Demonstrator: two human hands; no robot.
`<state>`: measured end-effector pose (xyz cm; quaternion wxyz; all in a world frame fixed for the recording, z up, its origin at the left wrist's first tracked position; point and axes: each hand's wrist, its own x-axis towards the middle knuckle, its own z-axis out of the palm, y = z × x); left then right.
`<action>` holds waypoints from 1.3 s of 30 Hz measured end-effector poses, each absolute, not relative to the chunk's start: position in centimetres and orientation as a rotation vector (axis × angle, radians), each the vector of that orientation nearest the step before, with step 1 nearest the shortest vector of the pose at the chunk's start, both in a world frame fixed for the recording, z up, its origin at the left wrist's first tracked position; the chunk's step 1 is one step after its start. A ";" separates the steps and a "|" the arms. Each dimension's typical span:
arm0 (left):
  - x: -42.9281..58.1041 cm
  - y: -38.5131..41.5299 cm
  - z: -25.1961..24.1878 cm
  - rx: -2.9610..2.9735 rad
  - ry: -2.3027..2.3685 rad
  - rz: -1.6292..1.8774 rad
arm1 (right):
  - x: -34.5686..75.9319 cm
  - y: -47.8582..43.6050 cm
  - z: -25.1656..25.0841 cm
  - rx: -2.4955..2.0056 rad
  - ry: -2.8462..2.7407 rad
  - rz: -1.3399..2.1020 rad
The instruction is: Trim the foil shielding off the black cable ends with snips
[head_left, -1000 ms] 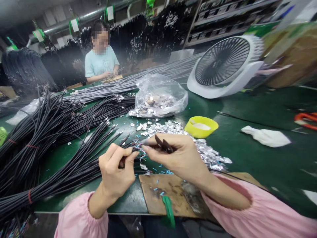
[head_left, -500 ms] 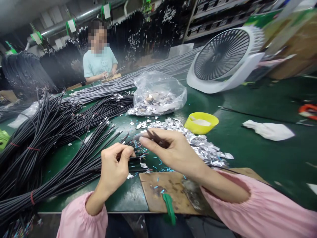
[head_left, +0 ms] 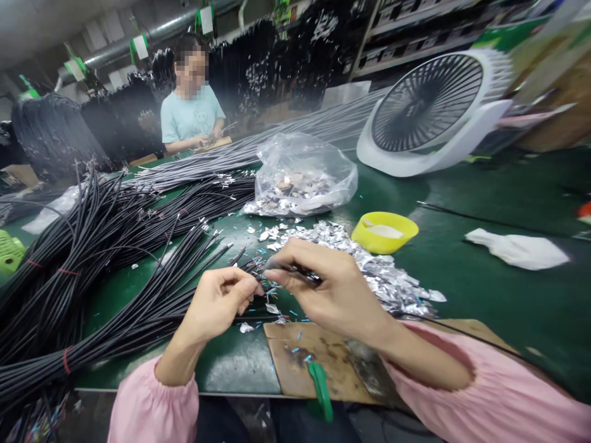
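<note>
My left hand [head_left: 226, 301] is closed in a pinch, thumb against fingers, over the ends of the black cables [head_left: 152, 307]. What lies between its fingertips is too small to make out. Close beside it, my right hand [head_left: 323, 283] is wrapped round a dark slim tool [head_left: 302, 274], mostly hidden in the palm, its kind unclear. Thin coloured wires [head_left: 272, 284] show between the two hands. Silver foil scraps [head_left: 392, 283] are heaped behind and right of my right hand. Little blue bits [head_left: 295, 349] are scattered below the hands.
A clear plastic bag [head_left: 309, 172] of scraps stands behind the hands. Right of it are a yellow bowl [head_left: 385, 232], a white fan [head_left: 429, 111] and a white cloth-like piece [head_left: 517, 248]. A stained board [head_left: 323, 344] with a green strap [head_left: 321, 391] lies in front. A co-worker [head_left: 194, 117] sits opposite.
The view has shifted slightly, moving the scene to the right. My right hand has turned, so the dark tool shows less. My left hand stays in its pinch.
</note>
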<state>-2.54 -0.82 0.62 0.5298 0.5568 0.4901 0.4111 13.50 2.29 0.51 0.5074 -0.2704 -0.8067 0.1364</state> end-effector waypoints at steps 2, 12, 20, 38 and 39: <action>-2.8 -0.7 0.8 1.213 1.065 0.961 | 13.4 2.4 0.6 -0.606 -1.920 0.411; -1.9 -1.3 -0.1 1.514 1.249 1.391 | 13.7 1.9 0.0 -0.588 -1.826 0.337; -2.3 -1.4 -0.7 1.929 1.370 1.775 | 13.2 2.2 0.6 -0.818 -1.671 0.834; -1.8 -1.7 -1.3 2.198 1.552 1.813 | 13.3 1.7 0.5 -0.654 -1.908 0.704; -1.8 -1.7 -1.2 2.147 1.550 1.833 | 13.3 1.7 0.5 -0.705 -1.861 0.696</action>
